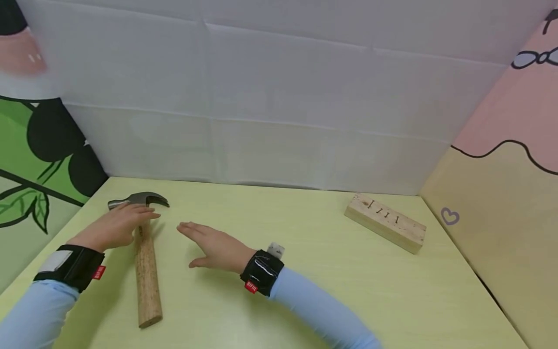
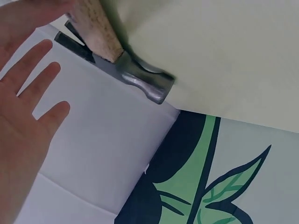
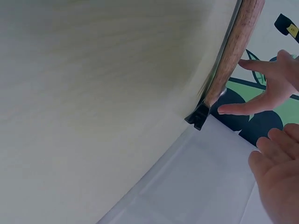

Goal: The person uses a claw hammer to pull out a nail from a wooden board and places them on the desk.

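Observation:
A claw hammer (image 1: 148, 286) lies on the left part of the table, its wooden handle toward me and its metal head (image 2: 147, 81) at the far end. My left hand (image 1: 114, 227) is over the upper handle, just below the head, with its fingers extended. In the right wrist view, that hand's spread fingers (image 3: 236, 109) are beside the handle, not wrapped round it; whether they touch it I cannot tell. To the right of the hammer, my right hand (image 1: 220, 247) hovers above the table, fingers straight, thumb apart, holding nothing.
A wooden block (image 1: 385, 223) with several dark nail-like marks on top lies at the back right of the pale yellow table (image 1: 305, 291). A white sheet (image 1: 279, 97) stands behind, with printed panels at the left and right. Both wrists wear black bands.

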`<state>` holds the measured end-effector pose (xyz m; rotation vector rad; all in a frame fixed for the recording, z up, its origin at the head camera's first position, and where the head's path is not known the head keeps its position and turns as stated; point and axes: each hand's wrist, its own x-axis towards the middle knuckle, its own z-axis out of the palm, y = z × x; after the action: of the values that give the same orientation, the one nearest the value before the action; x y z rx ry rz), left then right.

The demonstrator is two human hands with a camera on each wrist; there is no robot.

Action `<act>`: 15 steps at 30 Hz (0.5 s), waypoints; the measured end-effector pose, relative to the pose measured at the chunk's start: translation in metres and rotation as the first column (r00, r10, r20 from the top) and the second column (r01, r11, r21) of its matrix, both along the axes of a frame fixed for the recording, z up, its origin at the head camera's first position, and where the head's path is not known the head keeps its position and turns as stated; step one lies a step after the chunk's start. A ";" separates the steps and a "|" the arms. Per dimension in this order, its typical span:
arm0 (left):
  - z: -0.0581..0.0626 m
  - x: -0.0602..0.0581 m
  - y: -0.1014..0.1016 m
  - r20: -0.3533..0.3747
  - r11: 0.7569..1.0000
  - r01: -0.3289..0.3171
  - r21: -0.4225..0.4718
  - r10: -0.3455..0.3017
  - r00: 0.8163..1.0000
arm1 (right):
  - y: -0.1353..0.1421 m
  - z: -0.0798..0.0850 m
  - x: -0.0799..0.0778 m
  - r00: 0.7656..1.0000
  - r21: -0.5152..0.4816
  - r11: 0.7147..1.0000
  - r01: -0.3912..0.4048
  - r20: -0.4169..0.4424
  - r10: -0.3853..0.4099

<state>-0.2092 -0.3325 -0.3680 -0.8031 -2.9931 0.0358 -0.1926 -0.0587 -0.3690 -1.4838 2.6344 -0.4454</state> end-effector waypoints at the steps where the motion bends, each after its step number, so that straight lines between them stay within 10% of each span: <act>1: -0.002 0.000 -0.001 0.010 1.000 -0.003 0.001 0.003 1.000 | -0.004 -0.001 0.002 1.000 0.018 1.000 -0.011 -0.013 0.011; 15: -0.020 -0.002 -0.010 -0.024 0.998 0.065 -0.007 -0.065 0.998 | -0.041 -0.007 0.021 0.990 0.183 0.979 -0.093 -0.091 0.112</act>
<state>-0.2110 -0.3426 -0.3881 -0.8936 -2.9432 0.0525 -0.1713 -0.0994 -0.3764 -1.6134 2.5753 -0.1241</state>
